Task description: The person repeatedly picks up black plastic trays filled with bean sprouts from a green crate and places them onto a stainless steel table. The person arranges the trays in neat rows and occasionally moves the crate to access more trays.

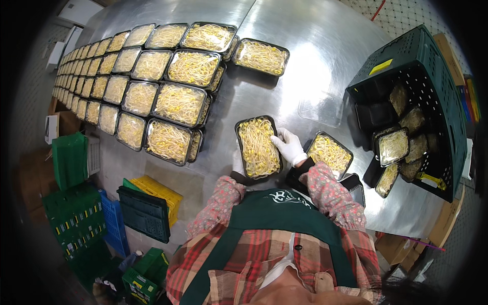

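A black plastic tray heaped with soybean sprouts (260,148) is held in front of me, between both hands. My right hand (290,145), in a white glove, grips its right edge, with the thumb over the rim onto the sprouts. On the left side, my gloved left hand (238,163) supports the tray; most of its fingers are hidden beneath or behind it. A second tray of sprouts (331,154) rests beside my right wrist. Farther out, a clear plastic lid (321,109) lies flat on the steel table.
Rows of lidded sprout trays (181,103), stacked in layers, fill the left of the steel table (305,57). One lidded tray (261,56) sits apart at the far side. A dark green crate (415,72) with several trays stands tipped at right. Crates (146,209) stand lower left.
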The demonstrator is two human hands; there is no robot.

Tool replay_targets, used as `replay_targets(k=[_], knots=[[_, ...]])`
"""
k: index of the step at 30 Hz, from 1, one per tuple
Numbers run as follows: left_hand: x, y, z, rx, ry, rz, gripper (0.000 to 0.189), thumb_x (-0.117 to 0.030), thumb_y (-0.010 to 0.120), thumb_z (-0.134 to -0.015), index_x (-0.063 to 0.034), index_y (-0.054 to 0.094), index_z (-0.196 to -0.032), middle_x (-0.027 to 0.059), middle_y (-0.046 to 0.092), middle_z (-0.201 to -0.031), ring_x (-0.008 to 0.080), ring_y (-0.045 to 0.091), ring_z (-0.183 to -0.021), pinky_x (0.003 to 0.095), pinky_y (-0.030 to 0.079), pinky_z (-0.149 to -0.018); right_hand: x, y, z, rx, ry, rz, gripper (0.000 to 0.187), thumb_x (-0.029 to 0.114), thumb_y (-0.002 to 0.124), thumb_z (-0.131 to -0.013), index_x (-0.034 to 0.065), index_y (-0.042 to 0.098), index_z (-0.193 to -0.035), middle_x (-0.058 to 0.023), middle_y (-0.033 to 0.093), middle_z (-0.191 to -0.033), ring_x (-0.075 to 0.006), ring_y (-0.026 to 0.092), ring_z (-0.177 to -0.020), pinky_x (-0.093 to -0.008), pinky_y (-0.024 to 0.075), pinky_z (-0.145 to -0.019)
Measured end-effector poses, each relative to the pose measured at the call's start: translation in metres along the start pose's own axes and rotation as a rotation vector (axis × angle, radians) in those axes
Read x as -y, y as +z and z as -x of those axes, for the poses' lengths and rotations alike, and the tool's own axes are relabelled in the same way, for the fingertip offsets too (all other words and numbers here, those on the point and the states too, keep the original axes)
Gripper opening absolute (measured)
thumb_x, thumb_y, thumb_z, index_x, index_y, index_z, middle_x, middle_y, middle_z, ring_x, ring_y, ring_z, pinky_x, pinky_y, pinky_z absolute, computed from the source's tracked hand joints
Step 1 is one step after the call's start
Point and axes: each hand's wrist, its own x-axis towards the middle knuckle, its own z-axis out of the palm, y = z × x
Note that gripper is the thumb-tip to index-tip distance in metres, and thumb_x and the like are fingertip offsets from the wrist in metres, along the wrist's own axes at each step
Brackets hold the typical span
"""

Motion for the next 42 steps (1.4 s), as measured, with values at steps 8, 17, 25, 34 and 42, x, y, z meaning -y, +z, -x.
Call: replay_targets(k=[8, 17, 25, 34, 42], knots=[[-0.027, 0.036, 0.022, -0.305, 0.981, -1.736, 0.040, -0.009, 0.058, -0.084, -0.0045, 0.052, -0.124, 0.0148, 0.041, -0.132, 0.0304, 0.036, -0.126, 0.0401, 0.029, -0.105, -0.005, -0.009, -0.006, -0.215, -0.139, 0.193, 0.028, 0.027, 0.066, -0.081, 0.0093, 0.062, -0.102, -0.0110, 0.062, -0.083, -0.0224, 0.062, -0.071, -0.0339, 0.0491, -0.067], [-0.007, 0.024, 0.016, -0.105, 0.900, -1.974, 0.029, -0.014, 0.074, -0.070, -0.0131, 0.062, -0.097, 0.0175, 0.043, -0.134, 0.0428, 0.035, -0.125, 0.0489, 0.031, -0.102, 0.027, 0.016, -0.030, -0.195, -0.348, 0.638, 0.017, 0.027, 0.068, -0.073, 0.0155, 0.067, -0.085, -0.0050, 0.052, -0.075, -0.0240, 0.054, -0.077, -0.0372, 0.0447, -0.066], [-0.003, 0.020, 0.011, -0.160, 0.877, -1.824, 0.019, -0.004, 0.069, -0.068, -0.0063, 0.055, -0.082, 0.0201, 0.043, -0.133, 0.0431, 0.039, -0.123, 0.0471, 0.034, -0.101, 0.002, 0.019, -0.034, -0.221, -0.258, 0.318, 0.009, 0.018, 0.068, -0.072, 0.0123, 0.068, -0.080, -0.0047, 0.050, -0.072, -0.0234, 0.054, -0.074, -0.0357, 0.0439, -0.063], [-0.002, 0.018, 0.008, -0.179, 0.888, -1.807, 0.019, -0.003, 0.067, -0.069, -0.0053, 0.052, -0.080, 0.0229, 0.043, -0.132, 0.0373, 0.041, -0.123, 0.0434, 0.034, -0.101, 0.032, 0.010, -0.028, -0.114, -0.479, 0.669, 0.022, 0.016, 0.062, -0.075, 0.0165, 0.066, -0.097, -0.0041, 0.052, -0.081, -0.0231, 0.052, -0.080, -0.0360, 0.0406, -0.068], [0.008, 0.024, 0.011, -0.280, 0.853, -1.805, 0.018, -0.007, 0.067, -0.071, -0.0040, 0.054, -0.084, 0.0224, 0.041, -0.134, 0.0398, 0.038, -0.125, 0.0466, 0.028, -0.105, 0.023, 0.021, -0.022, 0.029, -0.538, 0.788, 0.034, 0.007, 0.057, -0.071, 0.0176, 0.064, -0.103, -0.0038, 0.054, -0.091, -0.0232, 0.051, -0.089, -0.0360, 0.0382, -0.075]])
